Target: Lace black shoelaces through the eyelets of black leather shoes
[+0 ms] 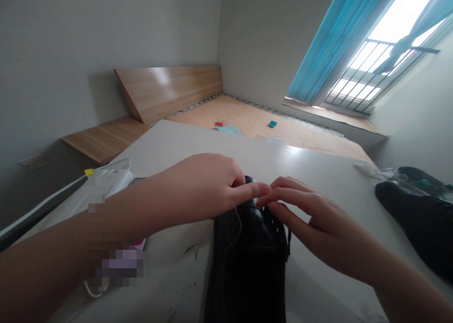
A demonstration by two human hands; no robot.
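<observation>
A black shoe [262,233] with lace eyelets lies on the white tabletop in front of me, its toe toward me. My left hand [215,186] reaches over the shoe's upper end, fingers curled round it and hidden, thumb laid across the tongue [255,216]. From the right, my right hand [300,202] brings its bent fingertips together at the same tongue, close to the left thumb. A dark lace end [289,242] hangs at the shoe's right side. Whatever lies between the right fingertips is too small to make out.
On the right stands another black shoe [412,214] with clear plastic around it. A white power strip [118,179] and cables are on the left, near a partly blurred pinkish item. Beyond the white tabletop [198,146], small coloured pieces [272,124] lie on a tan bed surface.
</observation>
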